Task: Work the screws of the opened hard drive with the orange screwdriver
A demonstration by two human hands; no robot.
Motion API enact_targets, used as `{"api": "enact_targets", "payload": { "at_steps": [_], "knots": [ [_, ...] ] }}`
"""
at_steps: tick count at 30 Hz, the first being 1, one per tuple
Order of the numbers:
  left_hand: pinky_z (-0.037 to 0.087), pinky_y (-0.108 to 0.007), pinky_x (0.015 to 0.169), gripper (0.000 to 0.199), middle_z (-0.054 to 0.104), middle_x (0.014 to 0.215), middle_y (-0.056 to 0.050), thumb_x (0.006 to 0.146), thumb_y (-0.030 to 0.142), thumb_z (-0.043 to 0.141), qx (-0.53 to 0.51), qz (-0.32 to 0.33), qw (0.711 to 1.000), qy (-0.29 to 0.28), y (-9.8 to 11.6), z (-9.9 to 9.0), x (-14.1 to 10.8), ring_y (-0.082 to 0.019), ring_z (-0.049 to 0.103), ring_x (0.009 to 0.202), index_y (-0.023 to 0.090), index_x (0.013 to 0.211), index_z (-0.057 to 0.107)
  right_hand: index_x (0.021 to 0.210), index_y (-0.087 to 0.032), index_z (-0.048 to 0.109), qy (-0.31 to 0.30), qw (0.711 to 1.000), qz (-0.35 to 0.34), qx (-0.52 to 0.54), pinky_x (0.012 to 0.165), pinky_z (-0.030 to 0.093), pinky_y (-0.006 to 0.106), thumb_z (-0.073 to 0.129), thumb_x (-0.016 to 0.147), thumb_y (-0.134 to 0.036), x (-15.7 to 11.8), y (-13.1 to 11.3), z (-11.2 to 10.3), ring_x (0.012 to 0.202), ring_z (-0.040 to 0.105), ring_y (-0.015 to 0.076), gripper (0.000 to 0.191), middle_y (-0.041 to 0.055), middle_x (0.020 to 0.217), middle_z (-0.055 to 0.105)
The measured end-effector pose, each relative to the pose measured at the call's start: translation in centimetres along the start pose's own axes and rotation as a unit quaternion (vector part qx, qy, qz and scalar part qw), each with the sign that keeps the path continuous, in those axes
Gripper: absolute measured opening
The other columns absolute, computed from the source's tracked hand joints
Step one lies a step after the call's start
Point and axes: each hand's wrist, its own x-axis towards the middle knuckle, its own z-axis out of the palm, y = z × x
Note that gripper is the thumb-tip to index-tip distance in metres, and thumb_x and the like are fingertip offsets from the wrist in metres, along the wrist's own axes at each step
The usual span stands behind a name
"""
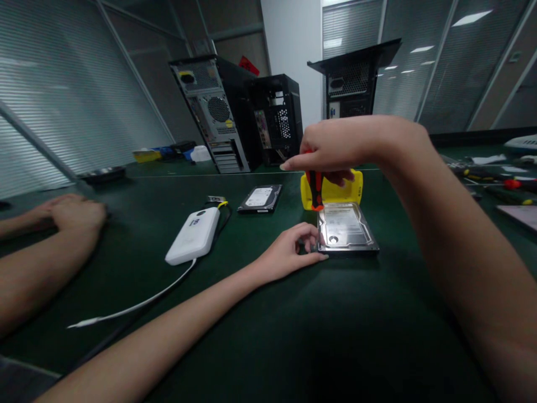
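A silver hard drive (346, 226) lies flat on the dark green table, its metal cover facing up. At its left edge rests my left hand (293, 249), fingers curled against the drive's side and holding it. Above the drive's far left corner, my right hand (331, 148) grips a red and black screwdriver (315, 187) from the top, with the tool pointing down. The screwdriver's tip is too small to make out. Just behind the drive stands a yellow plastic case (333, 190), partly covered by my right hand.
A second hard drive (260, 198) and a white power bank (195, 235) with a cable lie to the left. Computer cases (222, 112) stand at the back. Tools (503, 182) lie far right. Another person's hands (79, 215) rest at the left edge.
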Motion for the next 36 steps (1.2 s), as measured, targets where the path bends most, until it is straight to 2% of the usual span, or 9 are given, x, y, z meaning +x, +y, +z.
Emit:
{"api": "enact_targets", "payload": {
  "at_steps": [4,11,15,24,31,36],
  "knots": [
    [0.037,-0.024,0.061,0.030,0.054,0.089,-0.002,0.078,0.041,0.068,0.001,-0.003,1.000,0.001,0.0,0.0,0.0,-0.013,0.048,0.075,0.017,0.095,0.059,0.092,-0.010,0.069,0.012,0.999,0.007,0.033,0.058,0.043,0.025,0.025,0.092,-0.061,-0.2,0.1,-0.1,0.065,0.063,0.0179,0.067,0.0078,0.063,0.063],
    [0.038,-0.024,0.063,0.030,0.055,0.090,-0.002,0.079,0.041,0.068,0.004,0.000,1.000,0.000,-0.1,-0.1,-0.1,-0.014,0.049,0.076,0.017,0.097,0.059,0.101,-0.012,0.067,-0.022,0.998,-0.040,0.050,0.057,0.043,0.021,0.040,0.091,-0.034,-0.3,0.0,-0.4,0.070,0.065,0.0158,0.036,0.0056,0.078,0.067],
    [0.038,-0.025,0.064,0.030,0.055,0.092,-0.002,0.079,0.041,0.067,0.003,0.004,1.000,-0.001,-0.1,-0.1,-0.1,-0.014,0.049,0.077,0.018,0.096,0.059,0.103,-0.014,0.066,-0.028,0.997,-0.041,0.051,0.059,0.043,0.021,0.044,0.089,-0.029,-0.4,0.0,-0.5,0.071,0.065,0.0153,0.030,0.0048,0.080,0.067],
    [0.039,-0.024,0.063,0.030,0.054,0.089,-0.001,0.079,0.040,0.068,-0.003,0.003,1.000,-0.002,-0.1,-0.1,-0.1,-0.013,0.049,0.076,0.017,0.096,0.059,0.102,-0.013,0.063,-0.024,0.993,-0.108,0.043,0.056,0.038,0.020,0.038,0.095,-0.037,-1.0,-0.4,-0.4,0.061,0.058,0.0091,0.035,0.0023,0.077,0.063],
    [0.037,-0.023,0.062,0.030,0.054,0.090,-0.001,0.079,0.039,0.068,0.002,0.003,1.000,-0.003,-0.2,-0.1,0.0,-0.013,0.049,0.075,0.016,0.096,0.059,0.105,-0.012,0.064,-0.016,0.997,-0.077,0.017,0.057,0.036,0.021,0.035,0.096,-0.044,-0.7,-0.2,-0.2,0.060,0.057,0.0097,0.044,0.0013,0.067,0.059],
    [0.038,-0.023,0.062,0.030,0.054,0.091,-0.001,0.080,0.039,0.068,0.004,0.006,1.000,0.000,0.0,-0.1,-0.1,-0.012,0.049,0.075,0.016,0.097,0.059,0.095,-0.011,0.066,0.006,0.997,-0.072,0.020,0.057,0.036,0.022,0.034,0.093,-0.054,-0.2,0.1,0.1,0.061,0.058,0.0112,0.054,0.0032,0.069,0.061]
  ]
}}
